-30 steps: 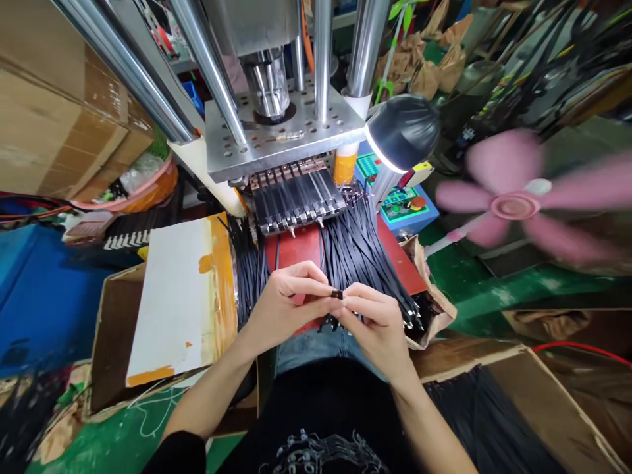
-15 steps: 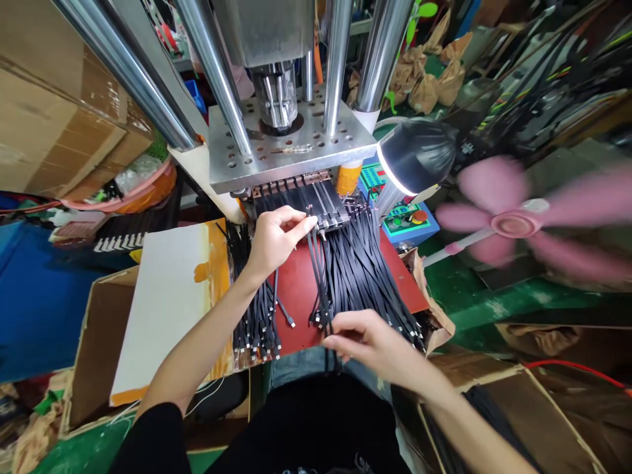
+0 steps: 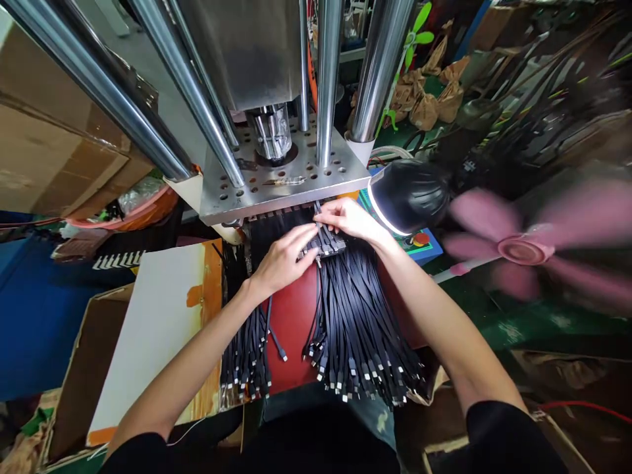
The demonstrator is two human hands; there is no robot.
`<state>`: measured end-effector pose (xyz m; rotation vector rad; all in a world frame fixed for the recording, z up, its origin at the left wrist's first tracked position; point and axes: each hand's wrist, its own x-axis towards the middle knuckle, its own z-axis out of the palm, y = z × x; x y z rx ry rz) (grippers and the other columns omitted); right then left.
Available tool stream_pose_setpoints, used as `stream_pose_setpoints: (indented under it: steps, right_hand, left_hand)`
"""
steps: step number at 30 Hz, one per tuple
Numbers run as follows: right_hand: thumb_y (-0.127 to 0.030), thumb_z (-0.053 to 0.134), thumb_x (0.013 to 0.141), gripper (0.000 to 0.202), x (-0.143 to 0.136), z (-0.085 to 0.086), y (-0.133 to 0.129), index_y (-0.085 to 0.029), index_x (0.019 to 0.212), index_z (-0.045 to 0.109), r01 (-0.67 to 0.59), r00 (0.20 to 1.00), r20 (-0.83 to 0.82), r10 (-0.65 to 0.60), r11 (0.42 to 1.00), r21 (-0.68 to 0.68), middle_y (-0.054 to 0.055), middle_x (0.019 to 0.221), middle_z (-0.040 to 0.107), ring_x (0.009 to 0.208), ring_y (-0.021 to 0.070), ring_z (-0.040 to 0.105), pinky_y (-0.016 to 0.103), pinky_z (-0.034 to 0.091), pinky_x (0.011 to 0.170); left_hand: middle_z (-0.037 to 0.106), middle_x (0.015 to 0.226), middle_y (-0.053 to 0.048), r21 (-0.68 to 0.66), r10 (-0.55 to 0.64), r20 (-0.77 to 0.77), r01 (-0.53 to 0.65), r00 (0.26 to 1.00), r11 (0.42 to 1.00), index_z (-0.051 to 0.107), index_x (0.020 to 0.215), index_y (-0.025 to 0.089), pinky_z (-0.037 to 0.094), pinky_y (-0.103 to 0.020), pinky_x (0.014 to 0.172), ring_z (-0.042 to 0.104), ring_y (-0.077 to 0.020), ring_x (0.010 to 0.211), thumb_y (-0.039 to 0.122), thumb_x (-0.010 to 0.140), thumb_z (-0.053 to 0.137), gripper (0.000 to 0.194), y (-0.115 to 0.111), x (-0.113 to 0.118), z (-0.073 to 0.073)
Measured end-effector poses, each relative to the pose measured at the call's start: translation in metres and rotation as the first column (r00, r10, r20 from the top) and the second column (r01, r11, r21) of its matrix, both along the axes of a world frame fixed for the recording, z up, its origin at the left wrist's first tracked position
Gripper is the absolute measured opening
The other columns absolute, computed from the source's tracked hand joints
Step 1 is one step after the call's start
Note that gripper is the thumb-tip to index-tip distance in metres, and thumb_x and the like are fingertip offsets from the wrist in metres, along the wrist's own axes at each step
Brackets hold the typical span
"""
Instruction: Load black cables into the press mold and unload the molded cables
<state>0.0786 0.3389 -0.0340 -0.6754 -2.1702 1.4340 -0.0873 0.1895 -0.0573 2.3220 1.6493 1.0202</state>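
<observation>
Several flat black cables lie side by side in the metal mould block (image 3: 332, 246) beneath the press plate (image 3: 286, 197). My right hand (image 3: 351, 218) reaches in from the right and pinches a black cable (image 3: 317, 208) at the block's rear edge. From the left, my left hand (image 3: 284, 260) rests its fingertips on the cables in the block, thumb apart from the fingers. In front of the block, a thick bundle of black cables (image 3: 363, 316) fans out, with metal plugs at the near ends. Another cable bunch (image 3: 247, 349) hangs at the left.
A red board (image 3: 293, 306) lies under the cables. Steel columns (image 3: 328, 79) rise around the press. At the right are a black lamp (image 3: 412, 197), a blue control box (image 3: 428, 245) and a spinning pink fan (image 3: 523, 250). A white panel (image 3: 148, 329) sits at the left over a carton.
My right hand has moved up from the cables' near ends to the mould block. My left hand has gone from pinching a cable to resting over the block. The view has tilted slightly.
</observation>
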Motion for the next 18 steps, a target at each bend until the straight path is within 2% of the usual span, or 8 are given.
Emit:
stream_pose_setpoints:
  steps: [2,3,6,10,13,15,18]
  right_hand:
    - [-0.050,0.077,0.090,0.044,-0.006,-0.008,0.011,-0.019,0.063,0.062,-0.014,1.000,0.009,0.013,0.999,0.048,-0.006,0.051,0.054,0.045,0.0073,0.043,0.024,0.035,0.047]
    - [-0.051,0.077,0.090,0.045,-0.007,-0.012,0.015,-0.019,0.062,0.061,-0.015,1.000,0.013,0.013,0.996,0.083,-0.006,0.050,0.053,0.045,0.0076,0.042,0.025,0.034,0.047]
    - [-0.050,0.075,0.093,0.043,-0.009,-0.022,0.024,-0.021,0.064,0.062,0.024,1.000,0.004,-0.025,0.986,0.166,-0.005,0.051,0.053,0.048,0.0098,0.043,0.026,0.036,0.052]
    - [-0.041,0.075,0.094,0.030,-0.004,-0.028,0.021,-0.020,0.074,0.067,0.097,0.995,-0.034,-0.094,0.989,0.115,-0.005,0.055,0.055,0.049,0.0105,0.045,0.027,0.036,0.051]
    - [-0.033,0.073,0.095,0.019,0.000,-0.025,0.014,-0.016,0.087,0.071,0.107,0.993,-0.052,-0.103,0.990,0.089,-0.006,0.062,0.058,0.051,0.0082,0.047,0.025,0.036,0.051]
    - [-0.031,0.066,0.099,0.021,0.000,-0.022,0.010,-0.013,0.092,0.072,0.111,0.993,-0.048,-0.106,0.987,0.120,-0.005,0.067,0.061,0.054,0.0057,0.048,0.024,0.037,0.055]
    - [-0.031,0.055,0.106,0.031,-0.002,-0.020,0.007,-0.008,0.096,0.073,0.165,0.984,0.016,-0.175,0.952,0.258,-0.002,0.073,0.066,0.059,0.0049,0.051,0.023,0.042,0.061]
  left_hand:
    - [0.064,0.152,-0.020,-0.016,-0.130,-0.225,0.130,0.966,0.991,0.064,0.142,0.013,0.050,-0.052,0.119,0.059,-0.0314,0.144,0.026,0.105,0.059,0.039,-0.010,-0.001,0.000]
    - [0.063,0.152,-0.021,-0.034,-0.155,-0.310,0.152,0.938,0.988,0.063,0.142,0.012,0.048,-0.054,0.120,0.057,-0.0325,0.146,0.025,0.105,0.059,0.039,-0.012,0.000,0.001]
    - [0.062,0.153,-0.023,-0.061,-0.139,-0.459,0.125,0.877,0.990,0.061,0.143,0.007,0.047,-0.053,0.121,0.055,-0.0343,0.148,0.022,0.106,0.059,0.040,-0.010,0.004,0.004]
    - [0.061,0.153,-0.024,-0.064,-0.076,-0.552,0.048,0.830,0.997,0.064,0.139,0.005,0.046,-0.052,0.120,0.056,-0.0359,0.146,0.024,0.107,0.058,0.038,-0.006,0.014,0.008]
    - [0.059,0.154,-0.026,-0.063,-0.039,-0.575,0.004,0.817,0.998,0.061,0.143,0.005,0.045,-0.056,0.120,0.055,-0.0392,0.145,0.039,0.107,0.061,0.050,-0.008,0.023,0.008]
    - [0.058,0.155,-0.026,-0.058,-0.009,-0.576,-0.030,0.817,0.998,0.059,0.148,0.007,0.043,-0.059,0.121,0.054,-0.0410,0.146,0.047,0.105,0.062,0.059,-0.010,0.030,0.006]
    - [0.056,0.157,-0.027,-0.058,0.062,-0.602,-0.121,0.796,0.991,0.057,0.151,0.009,0.041,-0.060,0.123,0.051,-0.0414,0.149,0.045,0.107,0.059,0.057,-0.013,0.042,0.003]
